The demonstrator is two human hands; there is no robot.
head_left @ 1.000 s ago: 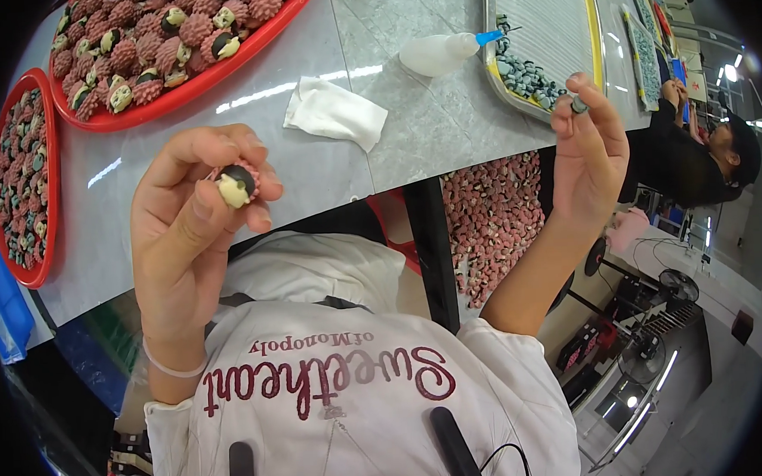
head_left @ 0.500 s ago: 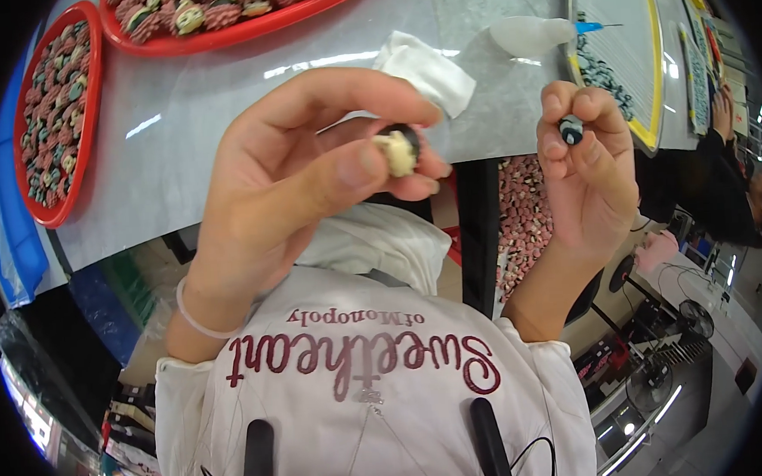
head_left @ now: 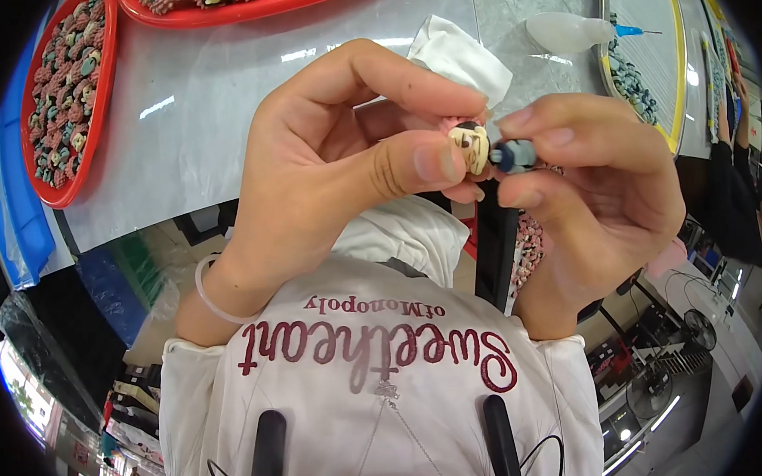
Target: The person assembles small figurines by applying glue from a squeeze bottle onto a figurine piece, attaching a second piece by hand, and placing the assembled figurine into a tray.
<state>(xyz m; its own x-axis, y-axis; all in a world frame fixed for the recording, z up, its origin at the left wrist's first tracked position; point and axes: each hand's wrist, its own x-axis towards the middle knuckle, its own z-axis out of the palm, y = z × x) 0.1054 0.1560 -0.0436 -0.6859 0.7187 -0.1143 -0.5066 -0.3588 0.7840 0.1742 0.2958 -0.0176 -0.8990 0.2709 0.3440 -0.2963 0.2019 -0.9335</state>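
Note:
Between the thumb and fingers of my left hand (head_left: 341,141) is a small figurine head (head_left: 469,150), cream-faced with black and pink parts. My right hand (head_left: 601,170) pinches a small blue-grey figurine body (head_left: 516,156). The dark end of the body points at the head's lower right side and seems to meet it; whether the two are joined I cannot tell. Both hands are raised in front of my chest, close to the table's near edge. Fingers partly cover both pieces.
Red trays (head_left: 103,106) of pink figurine parts stand at the left, beside blue bins (head_left: 7,201). Beyond my hands lie a white cloth (head_left: 460,60) and a squeeze bottle (head_left: 567,33) with a blue needle tip. A yellow-edged tray (head_left: 671,59) holds small blue-grey pieces. Another person's arm shows far right.
My right hand has moved left, bringing the figurine body up against the head. My left hand has shifted slightly right and turned the head's face into view.

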